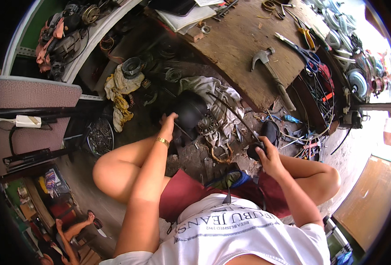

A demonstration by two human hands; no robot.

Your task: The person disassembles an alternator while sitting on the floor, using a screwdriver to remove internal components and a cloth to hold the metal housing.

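I sit with bent legs over a cluttered floor. My left hand (169, 126) grips the near left edge of a smooth, rounded black casing (190, 108). A ribbed round metal part (207, 124) sits against the casing's right side. My right hand (269, 156) is closed around the black handle of a long thin dark rod (233, 112). This rod slants up and left, its far end over a crumpled grey-white cloth (217, 95) behind the casing. From this angle I cannot tell whether the rod touches anything. A ring of brownish wire (222, 154) lies just in front.
A wooden bench (235, 44) holds a hammer (270, 73), scissors (308, 57) and yellow-handled pliers (308, 37). Wires and scraps litter the floor at right. At left stand a bowl of metal bits (100, 137) and a pinkish board (36, 97). Another person's legs (74, 234) show at lower left.
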